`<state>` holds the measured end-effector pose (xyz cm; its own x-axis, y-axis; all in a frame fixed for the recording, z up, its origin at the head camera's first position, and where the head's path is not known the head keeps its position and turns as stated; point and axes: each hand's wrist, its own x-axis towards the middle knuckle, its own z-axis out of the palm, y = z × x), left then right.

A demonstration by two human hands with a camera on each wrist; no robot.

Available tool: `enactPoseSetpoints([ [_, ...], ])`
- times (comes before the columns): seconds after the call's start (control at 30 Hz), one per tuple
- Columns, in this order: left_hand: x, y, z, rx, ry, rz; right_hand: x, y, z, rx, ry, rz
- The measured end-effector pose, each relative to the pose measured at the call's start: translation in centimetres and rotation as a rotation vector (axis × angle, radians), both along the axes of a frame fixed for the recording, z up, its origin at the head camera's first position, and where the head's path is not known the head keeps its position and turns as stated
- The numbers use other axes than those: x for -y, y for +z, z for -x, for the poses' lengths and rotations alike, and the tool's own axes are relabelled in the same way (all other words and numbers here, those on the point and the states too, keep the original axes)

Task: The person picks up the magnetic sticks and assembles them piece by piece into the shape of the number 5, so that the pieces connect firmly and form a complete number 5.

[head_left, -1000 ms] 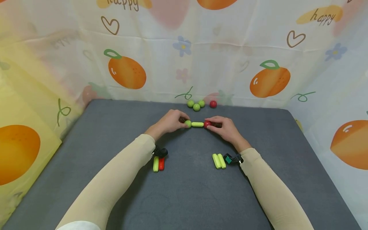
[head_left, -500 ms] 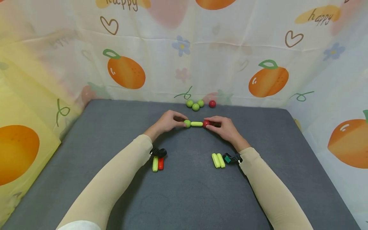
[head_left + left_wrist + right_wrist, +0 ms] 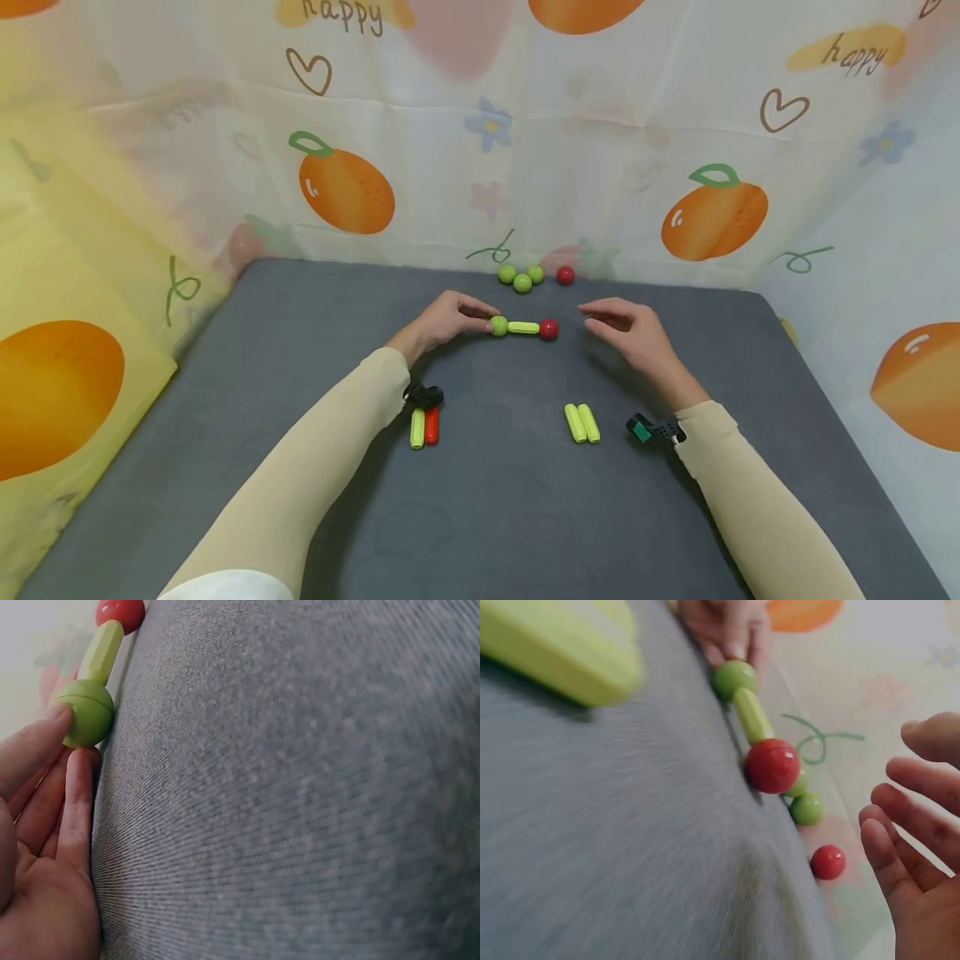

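My left hand pinches a green ball between thumb and fingertips. That ball joins one end of a yellow-green ridged stick, and a red ball is on the other end, making a dumbbell shape. In the left wrist view the thumb lies against the green ball, with the fingertips right below it. My right hand is apart from the red ball, to its right, holding nothing, fingers loosely bent. The right wrist view shows a gap between those fingers and the red ball.
Several green balls and one loose red ball sit at the table's back edge by the printed curtain. Two yellow-green sticks lie centre right. Another yellow-green stick and a red stick lie below my left wrist.
My right hand has let go of the red ball and drawn back to the right. My left hand stays on the green ball. The head view has shifted slightly.
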<state>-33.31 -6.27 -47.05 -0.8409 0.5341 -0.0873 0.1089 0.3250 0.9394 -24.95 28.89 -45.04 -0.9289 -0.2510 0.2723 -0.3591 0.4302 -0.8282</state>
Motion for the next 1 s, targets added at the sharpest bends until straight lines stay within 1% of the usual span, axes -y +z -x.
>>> enactPoseSetpoints([
  [0.13,0.0,-0.2,-0.1,0.012,-0.008,-0.008,-1.0,0.7,-3.0,-0.017,0.066,-0.041],
  [0.3,0.1,-0.3,0.0,-0.007,-0.014,-0.010,-1.6,1.4,-6.2,-0.001,0.165,-0.122],
  [0.4,0.1,-0.3,0.1,-0.013,-0.023,-0.016,-1.5,1.1,-7.9,0.016,0.219,-0.179],
  [0.5,0.1,-0.4,0.2,-0.016,-0.031,-0.023,-1.3,0.6,-9.2,0.035,0.250,-0.226],
  [0.63,0.0,-0.3,0.4,-0.016,-0.035,-0.017,-0.9,-0.1,-10.0,0.071,0.267,-0.237],
  [0.87,0.0,-0.3,0.3,-0.009,-0.029,-0.009,-0.7,-0.6,-10.4,0.121,0.263,-0.281],
  [1.0,0.1,-0.3,0.3,-0.010,-0.029,-0.005,-0.7,-1.0,-10.4,0.104,0.261,-0.307],
])
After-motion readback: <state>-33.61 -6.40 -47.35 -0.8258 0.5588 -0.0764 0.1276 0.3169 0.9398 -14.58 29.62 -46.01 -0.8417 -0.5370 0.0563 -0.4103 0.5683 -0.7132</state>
